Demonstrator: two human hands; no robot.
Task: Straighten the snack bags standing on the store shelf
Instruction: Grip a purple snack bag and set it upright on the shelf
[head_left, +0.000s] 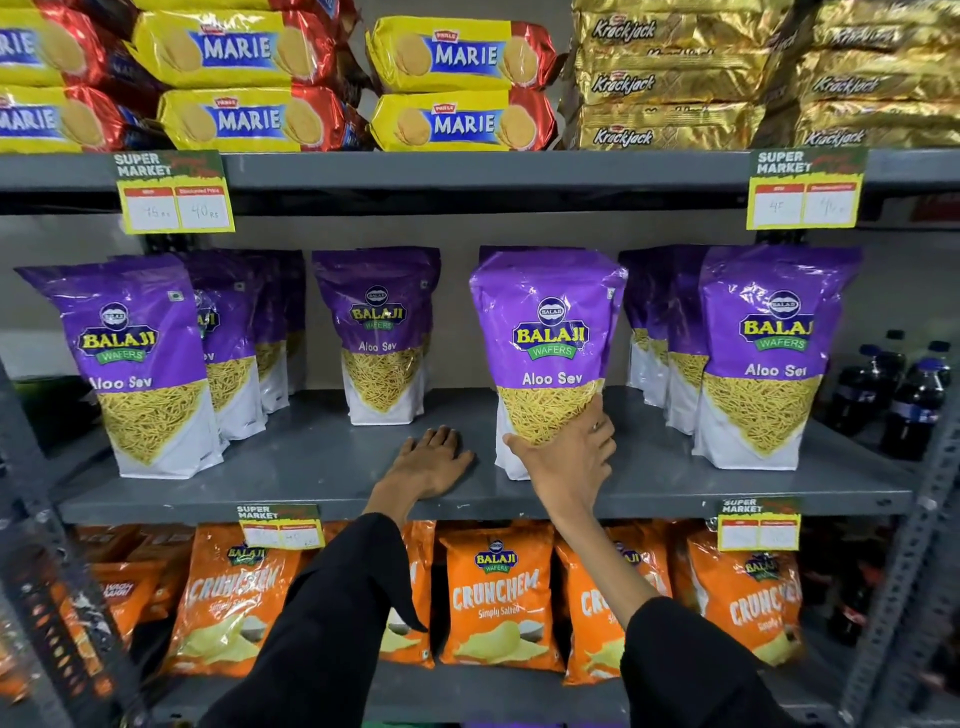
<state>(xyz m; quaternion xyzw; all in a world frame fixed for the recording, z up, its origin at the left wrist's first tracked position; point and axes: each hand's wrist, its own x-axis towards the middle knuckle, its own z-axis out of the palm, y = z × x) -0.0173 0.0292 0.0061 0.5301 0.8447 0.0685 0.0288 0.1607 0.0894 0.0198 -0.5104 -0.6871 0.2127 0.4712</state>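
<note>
Purple Balaji Aloo Sev bags stand in rows on the grey middle shelf (311, 467). My right hand (569, 457) grips the lower front of one bag (548, 332) right of centre, which stands near the shelf's front edge, tilted slightly. My left hand (434, 460) lies flat, palm down, on the bare shelf just left of that bag, holding nothing. Another bag (382, 332) stands further back at the centre. A row starts at the left with a front bag (137, 364), and another row at the right with a front bag (769, 353).
Above, yellow Marie packs (457, 83) and gold Krackjack packs (670, 83) fill the upper shelf. Orange Crunchem bags (496, 597) stand on the shelf below. Dark soda bottles (904, 395) are at the far right. Price tags (174, 192) hang from shelf edges.
</note>
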